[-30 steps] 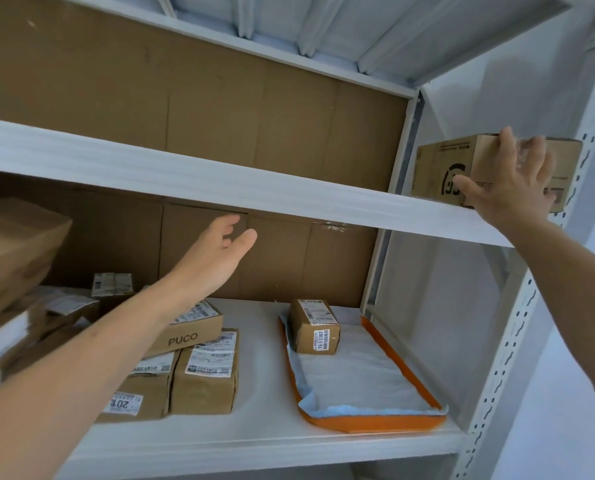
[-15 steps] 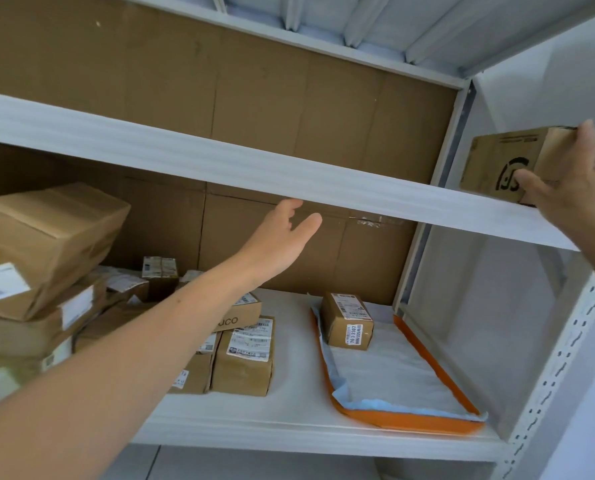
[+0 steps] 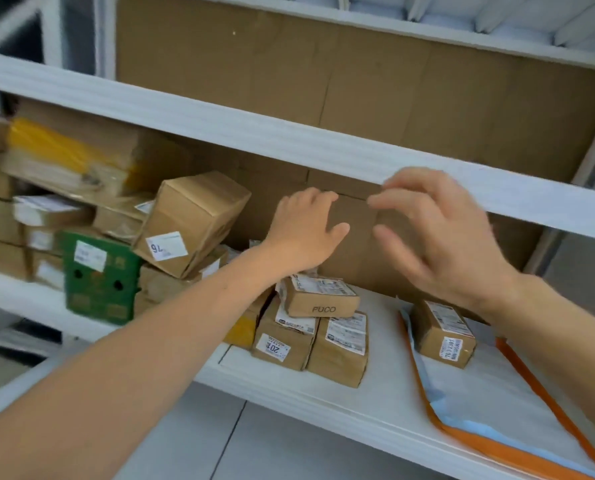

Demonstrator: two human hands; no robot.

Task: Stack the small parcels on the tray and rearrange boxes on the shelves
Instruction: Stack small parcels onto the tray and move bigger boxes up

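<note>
An orange tray [image 3: 518, 452] lined with white and blue paper lies at the right of the lower shelf, with one small brown parcel [image 3: 443, 334] on its far end. Left of it sit a "PUCO" parcel [image 3: 322, 299] on top of two labelled brown parcels [image 3: 311, 341]. My left hand [image 3: 304, 233] hovers open above these parcels, holding nothing. My right hand [image 3: 448, 237] is blurred, fingers spread, in front of the shelf edge above the tray parcel, also holding nothing.
A tilted brown box [image 3: 190, 221] leans on a pile at the left, beside a green box [image 3: 98, 275] and a large carton with yellow tape [image 3: 71, 157]. The white upper shelf edge [image 3: 289, 140] runs across, with brown cardboard backing behind it.
My right hand has let go of the box on the upper shelf and come down left beside my left hand. The view has swung left, revealing the pile of boxes.
</note>
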